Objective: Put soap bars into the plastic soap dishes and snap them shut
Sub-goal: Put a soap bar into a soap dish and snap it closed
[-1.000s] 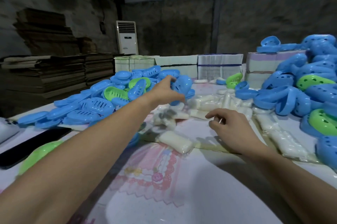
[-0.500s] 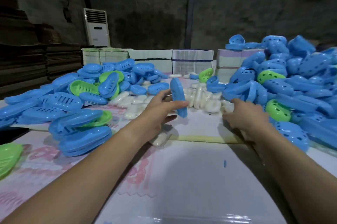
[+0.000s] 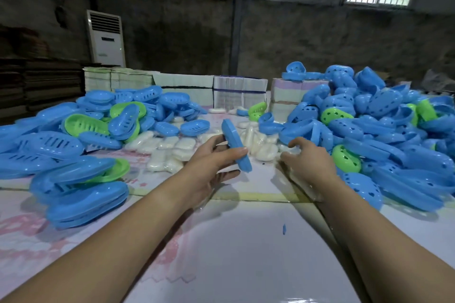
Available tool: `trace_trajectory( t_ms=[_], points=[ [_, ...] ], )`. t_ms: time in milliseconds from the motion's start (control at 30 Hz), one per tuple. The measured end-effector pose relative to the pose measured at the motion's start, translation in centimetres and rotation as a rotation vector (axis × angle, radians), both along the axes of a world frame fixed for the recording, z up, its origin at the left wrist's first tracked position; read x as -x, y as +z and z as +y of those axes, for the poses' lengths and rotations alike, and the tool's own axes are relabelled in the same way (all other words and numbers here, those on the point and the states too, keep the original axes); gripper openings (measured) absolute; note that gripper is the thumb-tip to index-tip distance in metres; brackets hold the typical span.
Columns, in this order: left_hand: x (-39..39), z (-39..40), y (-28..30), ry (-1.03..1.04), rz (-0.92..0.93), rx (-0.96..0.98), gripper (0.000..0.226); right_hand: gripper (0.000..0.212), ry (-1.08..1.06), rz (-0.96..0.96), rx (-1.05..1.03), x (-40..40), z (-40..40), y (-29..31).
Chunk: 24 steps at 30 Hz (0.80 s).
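A blue soap dish (image 3: 236, 145) stands on edge above the middle of the desk (image 3: 246, 241), gripped in the left hand (image 3: 211, 162), thumb across its near rim and fingers curled behind it. The right hand (image 3: 307, 162) reaches forward just to its right, palm down with fingers bent over the wrapped white soap bars (image 3: 261, 145); whether it has hold of one cannot be told. Both forearms stretch in from the near edge of the desk, where a bare stretch of patterned covering lies open between them. Heaps of blue and green dish halves crowd both sides, the left pile (image 3: 73, 145) and the taller right pile (image 3: 384, 130). Stacked white cartons (image 3: 187, 83) line the far edge. A standing air conditioner (image 3: 106, 38) rises behind; its markings are too small to read.
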<state>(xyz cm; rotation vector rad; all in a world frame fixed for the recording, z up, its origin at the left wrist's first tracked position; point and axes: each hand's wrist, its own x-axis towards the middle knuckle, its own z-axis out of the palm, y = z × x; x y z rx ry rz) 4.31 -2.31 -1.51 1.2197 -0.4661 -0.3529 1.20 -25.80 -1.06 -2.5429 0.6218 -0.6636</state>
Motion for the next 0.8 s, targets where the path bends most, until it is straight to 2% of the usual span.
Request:
trace_trajectory(
  t_ms=[100,167,267,367,533,800],
  points=[
    [0.2,0.1,0.2,-0.056,0.066,0.056,0.078,0.028,0.047,-0.146,-0.189,0.5,0.3,0.7],
    [0.3,0.1,0.2,-0.079,0.093,0.083,0.083,0.025,0.088,-0.244,-0.283,0.8,1.0,1.1],
    [0.4,0.0,0.3,-0.103,0.143,0.141,0.084,0.019,0.249,-0.433,-0.519,1.0,3.0,1.6],
    [0.4,-0.1,0.2,-0.125,0.176,0.175,0.072,0.02,0.443,-0.508,-0.75,1.8,5.1,2.5],
    [0.3,-0.1,0.1,-0.164,0.224,0.313,0.04,0.021,0.607,-0.475,-0.684,2.4,8.1,1.5],
    [0.7,-0.1,0.1,-0.219,0.24,0.42,0.035,0.023,0.714,-0.41,-0.602,3.1,8.5,1.5]
  ],
)
